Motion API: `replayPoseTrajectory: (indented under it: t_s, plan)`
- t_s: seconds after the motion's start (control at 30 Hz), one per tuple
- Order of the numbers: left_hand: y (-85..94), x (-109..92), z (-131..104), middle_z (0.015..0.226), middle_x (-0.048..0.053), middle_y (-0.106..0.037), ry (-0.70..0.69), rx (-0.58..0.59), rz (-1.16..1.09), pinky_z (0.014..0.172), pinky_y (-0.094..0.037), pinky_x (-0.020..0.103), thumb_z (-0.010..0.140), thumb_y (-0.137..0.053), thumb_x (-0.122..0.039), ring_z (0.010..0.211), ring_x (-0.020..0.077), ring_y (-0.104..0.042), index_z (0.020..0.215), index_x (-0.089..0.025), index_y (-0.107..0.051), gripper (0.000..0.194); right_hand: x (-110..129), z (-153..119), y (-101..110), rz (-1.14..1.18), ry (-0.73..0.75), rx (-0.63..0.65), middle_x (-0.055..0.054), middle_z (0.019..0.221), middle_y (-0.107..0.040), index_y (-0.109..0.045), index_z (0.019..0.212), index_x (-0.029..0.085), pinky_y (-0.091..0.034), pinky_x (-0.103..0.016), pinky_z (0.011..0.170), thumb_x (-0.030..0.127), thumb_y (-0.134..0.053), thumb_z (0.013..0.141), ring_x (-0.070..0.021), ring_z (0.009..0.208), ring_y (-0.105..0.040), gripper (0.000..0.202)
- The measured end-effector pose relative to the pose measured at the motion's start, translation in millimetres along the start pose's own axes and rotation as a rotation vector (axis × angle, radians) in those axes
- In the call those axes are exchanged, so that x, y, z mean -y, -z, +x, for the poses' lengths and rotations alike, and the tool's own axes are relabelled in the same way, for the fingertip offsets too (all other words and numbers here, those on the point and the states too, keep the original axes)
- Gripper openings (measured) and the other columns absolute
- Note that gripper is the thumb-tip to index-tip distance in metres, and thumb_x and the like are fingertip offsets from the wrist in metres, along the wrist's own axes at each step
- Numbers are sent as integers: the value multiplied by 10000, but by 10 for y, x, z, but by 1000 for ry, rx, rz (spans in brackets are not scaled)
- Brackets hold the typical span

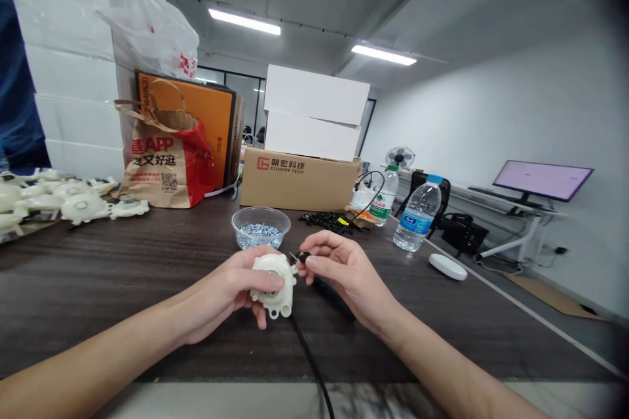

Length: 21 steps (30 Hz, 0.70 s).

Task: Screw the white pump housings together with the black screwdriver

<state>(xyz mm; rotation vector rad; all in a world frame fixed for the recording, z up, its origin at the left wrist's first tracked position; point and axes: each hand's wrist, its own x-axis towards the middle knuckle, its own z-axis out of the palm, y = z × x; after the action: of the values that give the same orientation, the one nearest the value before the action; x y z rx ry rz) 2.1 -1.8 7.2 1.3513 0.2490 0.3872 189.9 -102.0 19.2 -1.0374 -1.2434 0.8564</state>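
My left hand [240,281] is closed round a cream-white plastic housing [281,301], with the thumb over its round metal centre. Small lugs and a short spout stick out from the housing's edge. Just to the right, my right hand [339,268] pinches a small black part [304,257] between thumb and fingers, close to the housing's right lug. A thin dark tip shows beside that part; its kind is unclear. Below my right hand lies a black, pen-shaped tool [334,299], partly hidden by the fingers. A black cable [312,360] runs from under the housing to the table's front edge.
Behind my hands stands a clear bowl [260,226] of small screws, with a pile of black parts [327,221] to its right. Several white housings [83,203] lie at left. Water bottles [417,216], a white lid-like object [447,267], a carton [299,183] and paper bag [162,163] stand around.
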Motion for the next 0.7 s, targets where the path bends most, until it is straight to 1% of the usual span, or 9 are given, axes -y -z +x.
replayPoseTrajectory:
  t_s: [0.13, 0.27, 0.33, 0.43, 0.47, 0.6, 0.7]
  plan:
    - [-34, 11, -10, 745, 47, -594, 16, -55, 29, 450, -489, 212, 806, -701, -410, 644, 153, -560, 935, -136, -603, 318, -20, 1, -12, -42, 33, 15, -6, 761, -696, -740, 897, 195, -504, -228, 626, 266, -843, 766, -115, 673, -617, 181]
    - [-22, 2, -22, 792, 57, -626, -39, -41, 30, 500, -518, 221, 777, -748, -369, 689, 164, -599, 980, -135, -619, 336, -15, -4, -14, -89, 70, 26, 25, 742, -648, -788, 891, 213, -498, -205, 622, 231, -846, 759, -86, 642, -561, 145]
    - [-9, -2, -25, 833, 75, -644, -65, -22, 29, 533, -533, 228, 768, -766, -346, 728, 175, -618, 1016, -122, -639, 358, -10, -7, -15, -99, 82, 31, 5, 810, -688, -798, 908, 217, -508, -215, 646, 242, -833, 779, -94, 674, -575, 135]
    - [2, 6, -23, 828, 83, -642, -81, -5, 26, 532, -537, 233, 791, -753, -364, 730, 180, -614, 1042, -111, -654, 370, -3, -8, -15, -94, 96, 37, -29, 922, -737, -798, 935, 224, -520, -237, 683, 266, -816, 805, -111, 722, -602, 138]
    - [4, 11, -21, 822, 80, -637, -84, -2, 22, 528, -538, 235, 800, -745, -370, 727, 179, -609, 1041, -114, -651, 364, -1, -8, -14, -95, 95, 38, -27, 916, -738, -796, 939, 227, -519, -240, 684, 268, -815, 807, -112, 720, -604, 139]
    - [1, 19, -22, 810, 59, -613, -95, -22, -2, 548, -562, 264, 787, -751, -346, 723, 176, -593, 999, -139, -622, 324, 5, -9, -21, -135, 82, 6, 17, 769, -674, -786, 890, 228, -494, -230, 674, 248, -845, 769, -105, 686, -576, 137]
    - [-6, 5, -36, 819, 49, -610, -85, -49, -13, 590, -578, 294, 763, -755, -317, 745, 181, -591, 1004, -159, -605, 325, 10, -16, -45, -157, 80, -15, 14, 781, -677, -765, 839, 216, -498, -255, 721, 245, -865, 734, -125, 729, -595, 148]
